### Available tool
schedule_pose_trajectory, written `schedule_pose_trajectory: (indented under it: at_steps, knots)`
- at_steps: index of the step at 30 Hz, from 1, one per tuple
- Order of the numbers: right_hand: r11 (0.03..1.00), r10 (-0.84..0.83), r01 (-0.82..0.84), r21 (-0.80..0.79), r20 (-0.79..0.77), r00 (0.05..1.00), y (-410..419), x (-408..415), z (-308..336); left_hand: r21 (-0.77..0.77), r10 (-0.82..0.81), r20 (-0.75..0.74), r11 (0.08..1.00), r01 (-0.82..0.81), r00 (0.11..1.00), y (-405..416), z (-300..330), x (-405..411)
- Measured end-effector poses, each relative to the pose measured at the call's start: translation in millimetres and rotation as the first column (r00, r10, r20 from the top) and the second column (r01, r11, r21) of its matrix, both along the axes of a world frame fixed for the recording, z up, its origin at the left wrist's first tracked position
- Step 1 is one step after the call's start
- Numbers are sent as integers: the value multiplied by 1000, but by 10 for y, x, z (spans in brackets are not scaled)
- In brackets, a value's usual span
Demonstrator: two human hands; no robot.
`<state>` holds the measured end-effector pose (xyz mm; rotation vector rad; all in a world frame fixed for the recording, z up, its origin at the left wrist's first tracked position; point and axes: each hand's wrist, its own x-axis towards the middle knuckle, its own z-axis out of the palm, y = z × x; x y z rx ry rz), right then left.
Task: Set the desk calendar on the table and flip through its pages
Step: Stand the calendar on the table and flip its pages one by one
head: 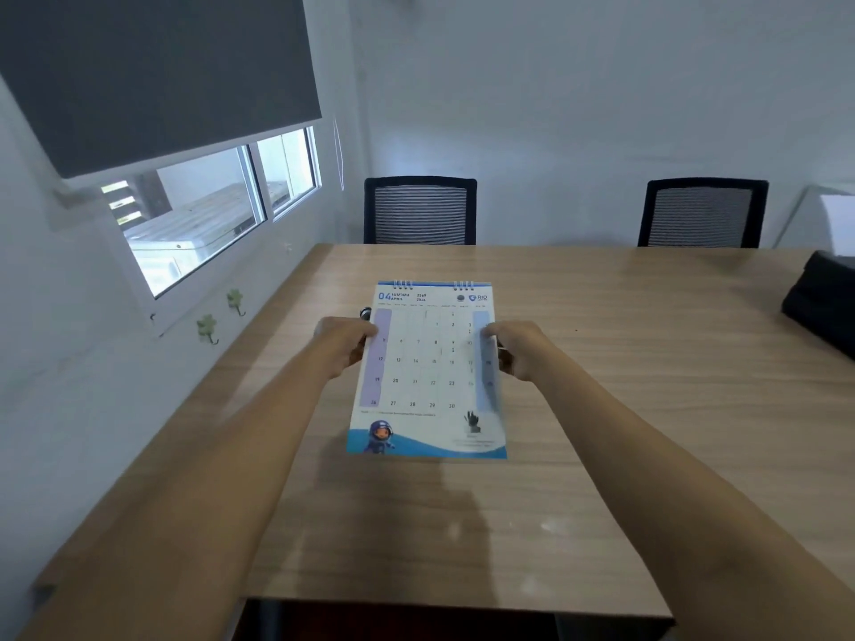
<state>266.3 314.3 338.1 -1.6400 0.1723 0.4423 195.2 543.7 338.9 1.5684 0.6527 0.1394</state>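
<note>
both hands, left (344, 344) and right (518, 351), grip the calendar (428, 377) above the table (624, 409).

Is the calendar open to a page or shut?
Open. The desk calendar shows its April page, with the date grid and the spiral rings at its top. The left hand and right hand grip its sides.

Daylight from window (203, 219), room dim overall. Soft shadow on table (647, 363) below grip. Motion blur on hands; wide-angle bowing at edges.
</note>
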Motion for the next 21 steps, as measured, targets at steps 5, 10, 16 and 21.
schedule_pose_trajectory:
  at_steps: [5,10,16,21]
  knots:
    - [914,14,-18,404,12,1000,-76,-12,219,-279,-83,154,952,124,985,-54,322,-94]
    - [927,46,-100,362,155,987,59,54,350,-426,18,315,896,125,949,-89,519,87]
    - [917,313,-114,-382,513,799,224,154,268,359,-180,149,926,117,972,-205,515,405]
    - [557,586,-51,-829,349,732,286,242,147,796,-257,-124,551,251,958,-129,348,509]
